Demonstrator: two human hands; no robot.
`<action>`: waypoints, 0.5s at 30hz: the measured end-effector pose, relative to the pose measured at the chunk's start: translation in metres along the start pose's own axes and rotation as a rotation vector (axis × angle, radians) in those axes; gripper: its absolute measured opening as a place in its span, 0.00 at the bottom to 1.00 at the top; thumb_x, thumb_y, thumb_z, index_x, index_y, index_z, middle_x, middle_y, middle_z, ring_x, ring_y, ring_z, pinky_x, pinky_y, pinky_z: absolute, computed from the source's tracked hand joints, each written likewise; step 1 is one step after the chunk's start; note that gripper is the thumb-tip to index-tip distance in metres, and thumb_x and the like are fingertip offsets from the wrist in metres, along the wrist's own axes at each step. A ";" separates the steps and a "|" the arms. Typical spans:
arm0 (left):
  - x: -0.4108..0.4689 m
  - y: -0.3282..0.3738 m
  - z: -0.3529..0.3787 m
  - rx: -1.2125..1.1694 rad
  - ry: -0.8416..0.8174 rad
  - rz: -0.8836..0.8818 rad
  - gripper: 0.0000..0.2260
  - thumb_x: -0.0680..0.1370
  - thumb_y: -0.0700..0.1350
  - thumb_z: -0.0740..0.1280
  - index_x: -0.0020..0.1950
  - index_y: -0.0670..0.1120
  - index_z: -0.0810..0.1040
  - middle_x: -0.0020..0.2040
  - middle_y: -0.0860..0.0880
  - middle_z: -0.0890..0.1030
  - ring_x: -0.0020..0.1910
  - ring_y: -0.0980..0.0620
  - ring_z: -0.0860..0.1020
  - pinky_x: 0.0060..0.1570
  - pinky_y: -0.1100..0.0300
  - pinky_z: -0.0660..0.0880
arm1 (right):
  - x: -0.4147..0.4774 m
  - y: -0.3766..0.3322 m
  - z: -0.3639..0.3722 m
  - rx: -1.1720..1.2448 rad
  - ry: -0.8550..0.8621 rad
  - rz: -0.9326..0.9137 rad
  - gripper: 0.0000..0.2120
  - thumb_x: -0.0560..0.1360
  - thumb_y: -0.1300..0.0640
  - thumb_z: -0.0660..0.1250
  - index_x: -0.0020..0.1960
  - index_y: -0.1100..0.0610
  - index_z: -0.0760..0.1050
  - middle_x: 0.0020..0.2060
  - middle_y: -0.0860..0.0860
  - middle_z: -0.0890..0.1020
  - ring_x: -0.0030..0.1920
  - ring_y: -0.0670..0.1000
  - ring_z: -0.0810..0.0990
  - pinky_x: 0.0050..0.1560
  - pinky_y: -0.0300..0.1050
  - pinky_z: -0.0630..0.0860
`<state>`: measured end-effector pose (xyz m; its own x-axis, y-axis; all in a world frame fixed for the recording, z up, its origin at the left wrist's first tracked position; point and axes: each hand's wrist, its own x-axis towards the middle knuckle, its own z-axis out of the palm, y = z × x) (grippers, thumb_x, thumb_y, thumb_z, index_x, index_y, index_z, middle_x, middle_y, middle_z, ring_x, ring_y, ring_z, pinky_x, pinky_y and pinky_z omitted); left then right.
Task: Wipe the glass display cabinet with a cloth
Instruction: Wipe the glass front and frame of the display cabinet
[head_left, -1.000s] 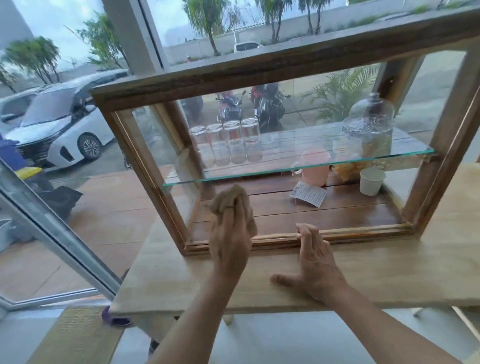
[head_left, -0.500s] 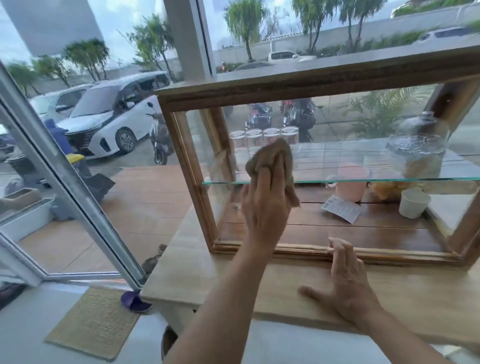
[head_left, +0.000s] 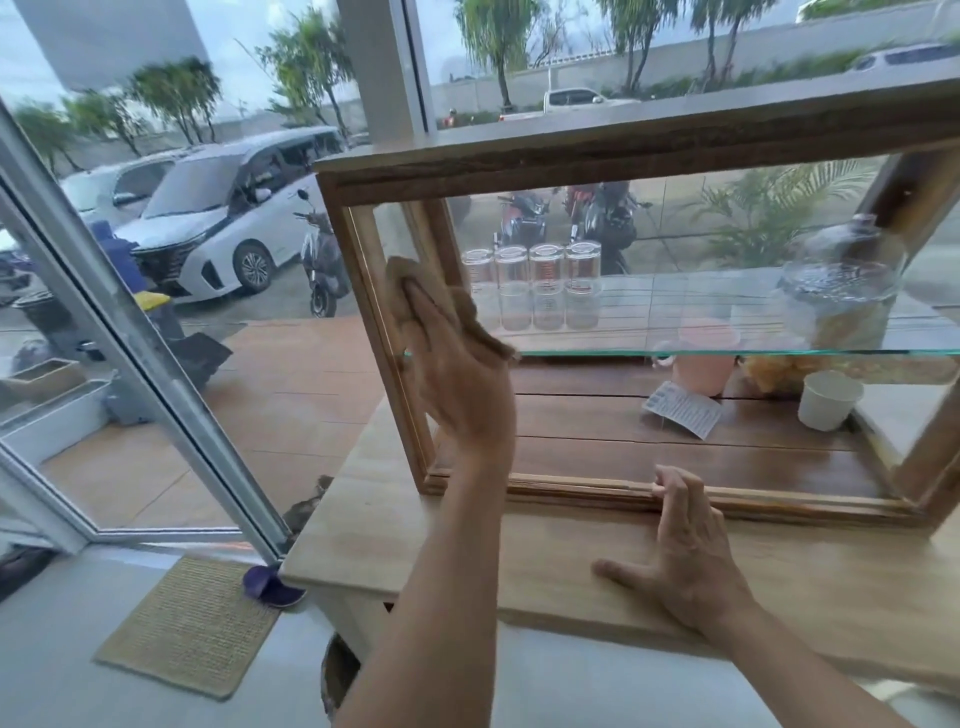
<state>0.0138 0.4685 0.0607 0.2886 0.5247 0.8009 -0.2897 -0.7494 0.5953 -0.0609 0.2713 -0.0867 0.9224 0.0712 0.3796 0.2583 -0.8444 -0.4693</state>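
Mid-wipe — left hand (head_left: 462, 384), fingers straight together, pressing cloth (head_left: 467, 317) at nine o'clock on cabinet (head_left: 623, 150); right hand (head_left: 691, 551) relaxed, bracing — three o'clock glass likely pending.

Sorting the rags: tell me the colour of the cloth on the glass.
Tan, light brown; the cloth shows best in the head view, under the left hand.

Body in view: two arms only, both cut off by the bottom edge. Left hand (head_left: 462, 384) seen from the back, slightly blurred, knuckles barely readable. Left forearm (head_left: 436, 597) bare along its whole visible length, slim, smooth. Right hand (head_left: 691, 551) also seen from the back, sharper: knuckle creases and tendon ridges show, fingers slender. Right forearm (head_left: 810, 670) bare down to the frame edge. Nails too small to tell.
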 end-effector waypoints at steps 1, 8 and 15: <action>-0.030 0.008 -0.002 -0.036 -0.104 -0.037 0.32 0.76 0.37 0.70 0.78 0.37 0.62 0.76 0.38 0.67 0.63 0.42 0.77 0.51 0.45 0.81 | 0.000 -0.001 -0.001 -0.002 0.000 0.001 0.58 0.53 0.24 0.70 0.71 0.56 0.55 0.64 0.50 0.64 0.63 0.55 0.73 0.62 0.54 0.71; 0.040 0.009 0.003 0.003 0.007 0.295 0.20 0.82 0.40 0.66 0.74 0.38 0.71 0.67 0.39 0.76 0.57 0.46 0.78 0.52 0.53 0.81 | 0.001 0.001 0.001 0.002 -0.001 0.005 0.58 0.53 0.24 0.68 0.71 0.55 0.55 0.64 0.50 0.63 0.64 0.55 0.73 0.63 0.53 0.69; -0.043 0.007 0.007 -0.084 -0.270 0.138 0.30 0.77 0.38 0.64 0.77 0.36 0.59 0.68 0.37 0.71 0.59 0.39 0.78 0.47 0.45 0.81 | 0.003 -0.003 -0.003 -0.017 0.018 -0.014 0.58 0.53 0.26 0.71 0.70 0.57 0.55 0.63 0.51 0.64 0.63 0.55 0.72 0.62 0.49 0.67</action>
<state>0.0061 0.4376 0.0300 0.4704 0.2855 0.8350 -0.4139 -0.7643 0.4945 -0.0597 0.2721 -0.0822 0.9134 0.0732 0.4004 0.2658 -0.8522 -0.4506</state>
